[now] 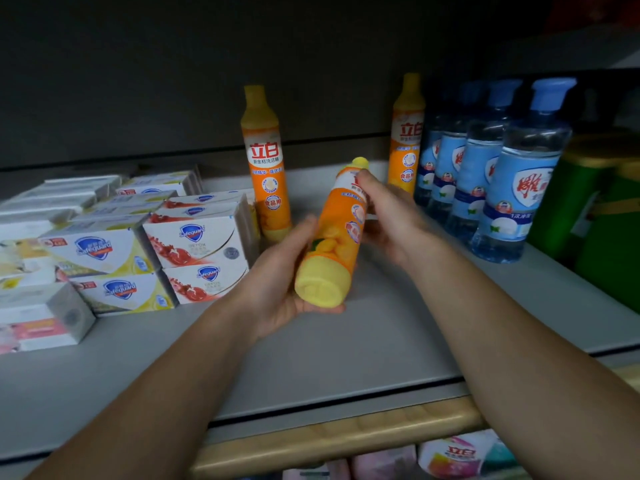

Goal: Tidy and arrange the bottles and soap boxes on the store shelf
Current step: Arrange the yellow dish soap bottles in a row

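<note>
Head view — left hand (pixel 277 282) and right hand (pixel 391 216) both grip a tilted orange bottle (pixel 336 237) above the shelf (pixel 346 341).

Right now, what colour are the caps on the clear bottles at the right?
Blue caps, seen in the head view, the only one.

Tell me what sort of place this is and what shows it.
Most likely a shop aisle for cleaning goods. The grey shelf carries stacked soap boxes, a row of identical blue-capped bottles and matching orange bottles, all with labels facing out. More packaged goods sit on the shelf below.
</note>
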`<control>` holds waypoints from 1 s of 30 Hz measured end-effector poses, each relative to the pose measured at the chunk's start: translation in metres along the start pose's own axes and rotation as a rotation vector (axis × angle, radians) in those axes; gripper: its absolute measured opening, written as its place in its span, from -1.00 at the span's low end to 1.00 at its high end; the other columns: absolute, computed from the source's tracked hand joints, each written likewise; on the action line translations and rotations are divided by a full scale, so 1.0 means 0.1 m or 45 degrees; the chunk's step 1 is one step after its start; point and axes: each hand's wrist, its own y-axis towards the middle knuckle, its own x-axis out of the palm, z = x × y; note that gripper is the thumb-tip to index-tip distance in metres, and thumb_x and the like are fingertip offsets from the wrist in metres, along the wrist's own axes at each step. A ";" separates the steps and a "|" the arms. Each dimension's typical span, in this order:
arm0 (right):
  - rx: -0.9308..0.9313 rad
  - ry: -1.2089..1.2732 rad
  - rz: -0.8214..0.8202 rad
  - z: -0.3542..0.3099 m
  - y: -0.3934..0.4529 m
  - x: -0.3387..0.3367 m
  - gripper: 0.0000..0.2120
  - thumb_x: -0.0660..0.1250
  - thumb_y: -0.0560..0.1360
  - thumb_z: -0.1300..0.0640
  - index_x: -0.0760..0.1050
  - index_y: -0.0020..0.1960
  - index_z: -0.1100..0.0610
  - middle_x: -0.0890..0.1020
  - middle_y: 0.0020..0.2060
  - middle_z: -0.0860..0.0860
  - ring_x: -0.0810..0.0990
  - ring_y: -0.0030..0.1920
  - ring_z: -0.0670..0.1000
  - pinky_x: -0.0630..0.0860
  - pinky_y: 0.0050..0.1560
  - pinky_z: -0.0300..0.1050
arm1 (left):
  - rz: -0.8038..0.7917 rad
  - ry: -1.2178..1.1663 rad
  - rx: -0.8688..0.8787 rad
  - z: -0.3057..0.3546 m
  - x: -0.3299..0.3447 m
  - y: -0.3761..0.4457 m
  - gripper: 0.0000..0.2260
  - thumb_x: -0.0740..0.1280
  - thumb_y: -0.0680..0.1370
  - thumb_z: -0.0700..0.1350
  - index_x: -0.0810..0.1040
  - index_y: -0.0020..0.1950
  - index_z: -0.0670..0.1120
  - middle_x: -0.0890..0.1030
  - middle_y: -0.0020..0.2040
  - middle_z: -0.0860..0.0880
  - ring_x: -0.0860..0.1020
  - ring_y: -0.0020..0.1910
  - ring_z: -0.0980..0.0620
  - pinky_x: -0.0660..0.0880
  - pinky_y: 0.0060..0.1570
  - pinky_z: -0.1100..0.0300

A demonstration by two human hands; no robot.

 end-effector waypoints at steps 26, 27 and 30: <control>-0.612 -0.038 -0.075 -0.21 -0.24 0.03 -0.76 0.23 0.54 -0.07 0.49 0.19 -0.15 0.67 -0.02 -0.08 0.69 -0.02 -0.10 0.59 -0.12 -0.23 | 0.052 0.712 0.569 -0.11 0.00 0.01 -0.64 0.50 0.34 0.01 0.56 0.11 0.13 0.69 0.04 0.10 0.65 0.03 0.12 0.57 -0.09 0.28; -0.701 -0.067 -0.097 -0.24 -0.30 0.03 -0.73 0.22 0.55 -0.05 0.45 0.24 -0.15 0.65 0.02 -0.09 0.67 0.00 -0.12 0.57 -0.10 -0.26 | 0.045 0.743 0.612 -0.11 0.00 0.00 -0.63 0.47 0.33 0.02 0.54 0.12 0.16 0.68 0.03 0.15 0.64 0.03 0.15 0.55 -0.10 0.34; -0.889 -0.130 -0.154 -0.29 -0.42 0.02 -0.65 0.19 0.58 0.01 0.35 0.36 -0.07 0.58 0.16 -0.07 0.62 0.11 -0.12 0.57 -0.02 -0.23 | 0.069 0.856 0.687 -0.11 -0.03 0.02 -0.54 0.45 0.36 0.02 0.49 0.24 0.12 0.65 0.11 0.17 0.61 0.09 0.18 0.55 -0.01 0.34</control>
